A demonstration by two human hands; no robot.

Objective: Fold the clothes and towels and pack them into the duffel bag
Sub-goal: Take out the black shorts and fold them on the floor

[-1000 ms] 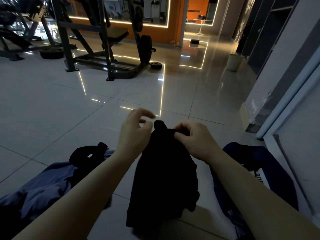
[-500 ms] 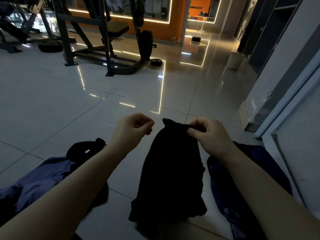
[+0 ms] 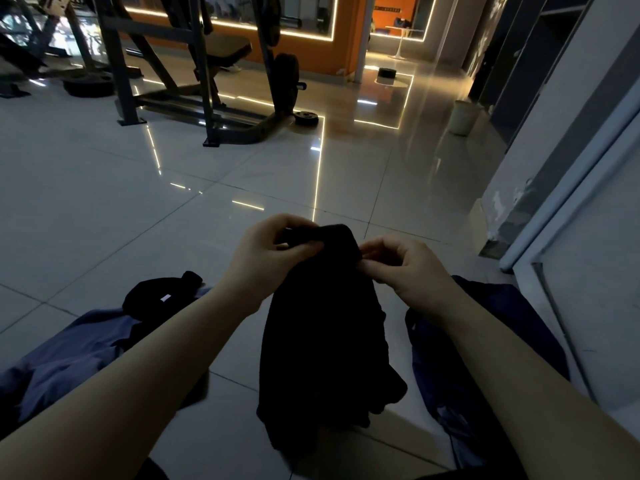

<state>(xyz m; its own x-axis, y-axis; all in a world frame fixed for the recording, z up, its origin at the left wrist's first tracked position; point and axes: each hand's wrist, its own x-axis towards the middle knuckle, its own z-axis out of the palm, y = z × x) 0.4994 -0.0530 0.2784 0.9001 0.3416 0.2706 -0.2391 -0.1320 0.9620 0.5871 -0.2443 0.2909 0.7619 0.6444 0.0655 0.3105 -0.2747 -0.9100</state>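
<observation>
Dim, LED strips (image 3: 311,29) glaring on floor (image 3: 104,202)

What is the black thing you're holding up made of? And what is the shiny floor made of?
The black garment looks like soft, matte cloth: it hangs limp in folds from where the left hand and right hand pinch its top edge. Which fabric is too dark to tell. The floor looks like glossy pale tile, probably ceramic: it mirrors the light strips and shows straight grout lines.

A garment (image 3: 325,341) is hanging between the hands, above the floor (image 3: 104,202). A shirt (image 3: 72,355) is lying to its left, a bag (image 3: 485,358) to its right beside the wall (image 3: 588,271). A rack (image 3: 194,81) is standing far behind, a bin (image 3: 462,117) to its right.
</observation>
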